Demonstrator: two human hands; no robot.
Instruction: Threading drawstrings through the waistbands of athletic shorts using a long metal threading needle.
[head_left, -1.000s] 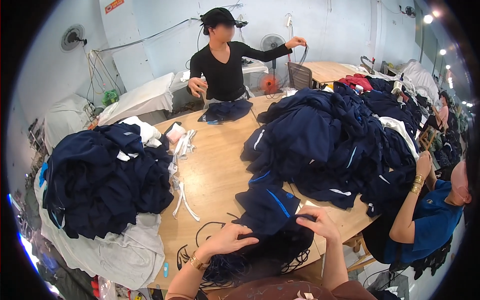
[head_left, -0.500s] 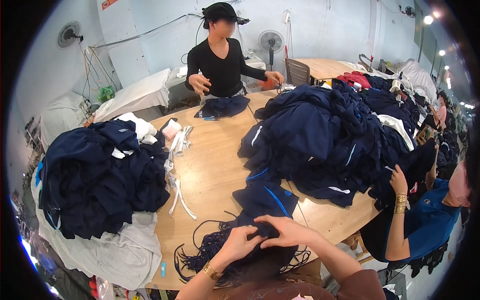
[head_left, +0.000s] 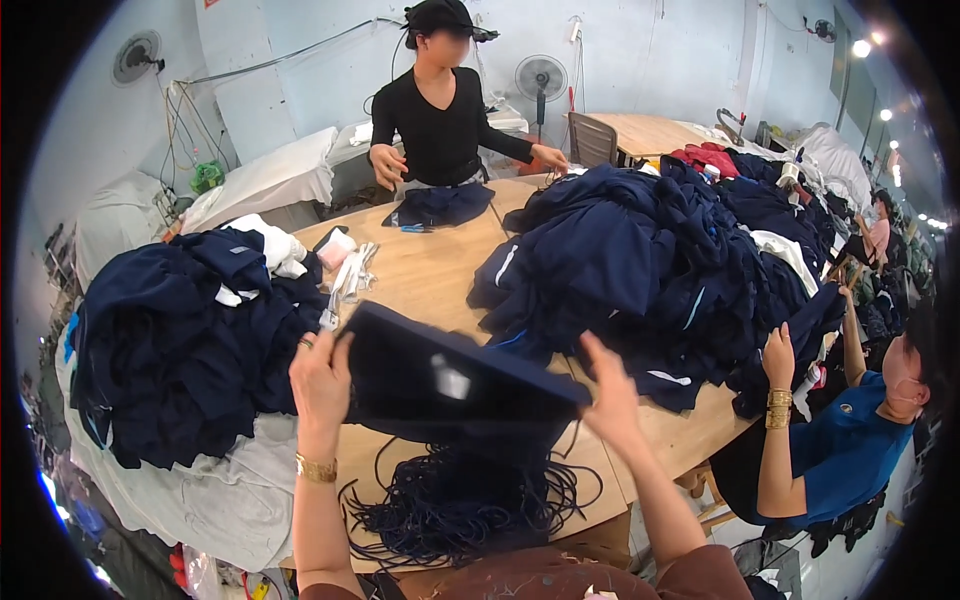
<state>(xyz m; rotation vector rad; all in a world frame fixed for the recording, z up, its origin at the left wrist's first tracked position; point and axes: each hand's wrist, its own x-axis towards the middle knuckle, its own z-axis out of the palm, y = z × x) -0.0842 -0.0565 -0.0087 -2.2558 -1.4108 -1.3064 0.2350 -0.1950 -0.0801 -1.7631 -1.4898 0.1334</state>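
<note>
Left hand (head_left: 322,382): raised above the near edge of the surface (head_left: 430,285), fingers curled shut over the left end of a dark blue garment (head_left: 455,385); a gold bracelet sits on the wrist.
Right hand (head_left: 612,400): holds the right end of the same garment, fingers spread along its edge and only loosely bent, thumb hidden behind the cloth.
Garment: stretched flat between both hands, lifted off the surface; its long axis runs left to right, the left end farther from the person and higher, the right end nearer and lower; a small pale label shows near its middle.
Cords (head_left: 455,500): a tangle of dark blue cords lies on the surface right under the garment.
Left pile (head_left: 170,340): dark blue clothes heaped beside the left hand.
Right pile (head_left: 640,260): a larger heap of dark blue clothes beyond the right hand.
Others: a person in black (head_left: 440,110) stands at the far end; a person in blue (head_left: 850,440) sits at the right.
</note>
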